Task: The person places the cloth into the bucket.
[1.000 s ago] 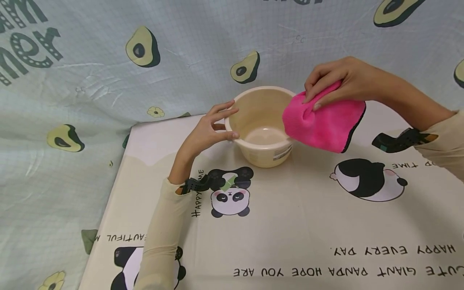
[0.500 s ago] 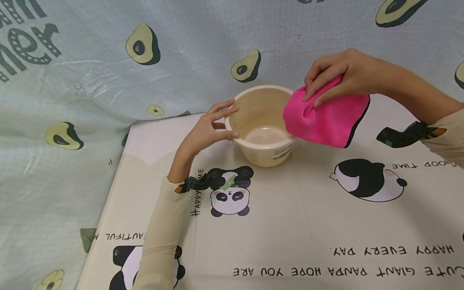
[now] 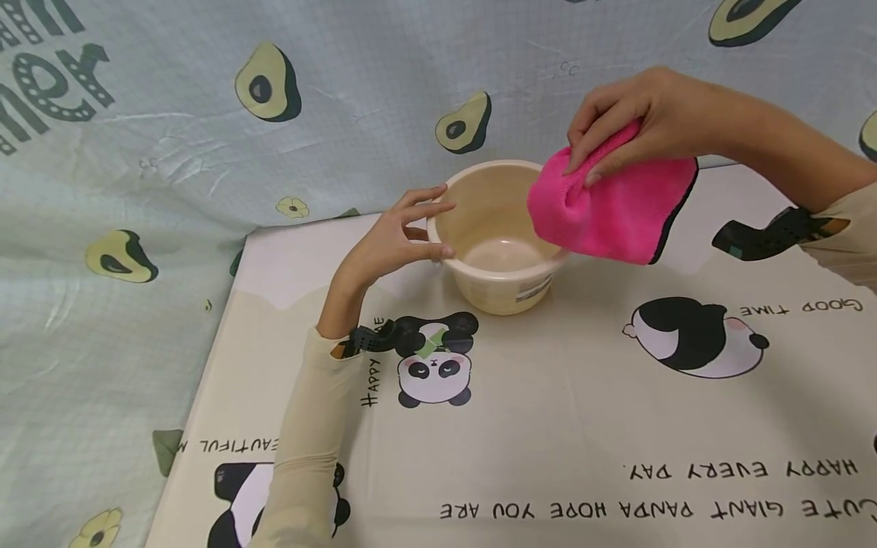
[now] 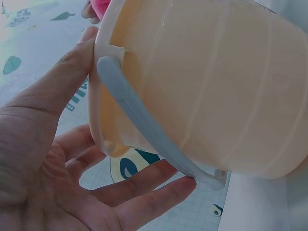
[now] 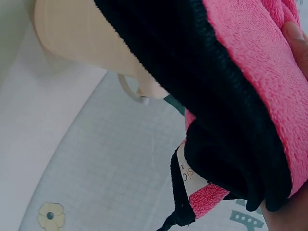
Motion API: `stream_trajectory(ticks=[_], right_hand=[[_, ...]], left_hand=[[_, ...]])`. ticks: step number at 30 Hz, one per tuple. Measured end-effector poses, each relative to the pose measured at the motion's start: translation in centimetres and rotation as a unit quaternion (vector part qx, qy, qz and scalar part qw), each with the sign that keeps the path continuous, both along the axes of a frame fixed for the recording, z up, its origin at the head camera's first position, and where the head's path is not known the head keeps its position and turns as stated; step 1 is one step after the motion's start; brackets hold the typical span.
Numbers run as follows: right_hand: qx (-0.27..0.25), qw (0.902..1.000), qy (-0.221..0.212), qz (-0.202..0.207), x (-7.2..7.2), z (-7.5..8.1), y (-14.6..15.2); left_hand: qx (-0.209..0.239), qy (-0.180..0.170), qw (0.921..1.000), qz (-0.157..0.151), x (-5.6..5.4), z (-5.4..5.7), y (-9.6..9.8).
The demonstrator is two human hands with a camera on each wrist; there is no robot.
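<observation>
A cream plastic bucket stands upright by the back wall. My left hand holds its left rim, with the thumb near the front and fingertips over the edge. In the left wrist view, two lower fingers lie by the bucket's grey handle. From my right hand hangs a pink cloth with black edging, pinched between thumb and fingers. The cloth hides the bucket's right rim in the head view; whether they touch, I cannot tell. A hanging loop and a white label show in the right wrist view.
A panda-print cover lies over the table. Behind and to the left hangs an avocado-print curtain, close to the bucket's back. Dark wrist straps sit by both sleeves.
My right hand has risen with the pink cloth, and lately shifted slightly left, nearer the bucket's opening. The left hand and the bucket have stayed almost in place.
</observation>
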State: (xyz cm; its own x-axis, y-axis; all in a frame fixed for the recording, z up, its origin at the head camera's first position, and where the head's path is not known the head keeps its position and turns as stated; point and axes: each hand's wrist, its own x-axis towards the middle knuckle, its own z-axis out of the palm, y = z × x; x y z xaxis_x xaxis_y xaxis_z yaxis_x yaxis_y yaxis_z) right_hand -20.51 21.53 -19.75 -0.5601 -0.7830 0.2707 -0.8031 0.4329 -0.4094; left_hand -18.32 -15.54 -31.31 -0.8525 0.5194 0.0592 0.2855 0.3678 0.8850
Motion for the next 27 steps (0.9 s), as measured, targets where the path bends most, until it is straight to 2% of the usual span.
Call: stream_trajectory(ticks=[5, 17, 27], right_hand=[[-0.008, 0.9999, 0.013, 0.002, -0.4, 0.2, -0.4], [-0.014, 0.9998, 0.003, -0.01, -1.1, 0.2, -2.3], [-0.028, 0.9994, 0.017, 0.011, -1.4, 0.5, -3.9]], left_hand=[[0.004, -0.008, 1.0, -0.002, 0.0, 0.0, -0.1], [-0.008, -0.006, 0.9999, 0.008, 0.3, 0.1, -0.5], [-0.009, -0.011, 0.9999, 0.009, 0.2, -0.1, -0.4]])
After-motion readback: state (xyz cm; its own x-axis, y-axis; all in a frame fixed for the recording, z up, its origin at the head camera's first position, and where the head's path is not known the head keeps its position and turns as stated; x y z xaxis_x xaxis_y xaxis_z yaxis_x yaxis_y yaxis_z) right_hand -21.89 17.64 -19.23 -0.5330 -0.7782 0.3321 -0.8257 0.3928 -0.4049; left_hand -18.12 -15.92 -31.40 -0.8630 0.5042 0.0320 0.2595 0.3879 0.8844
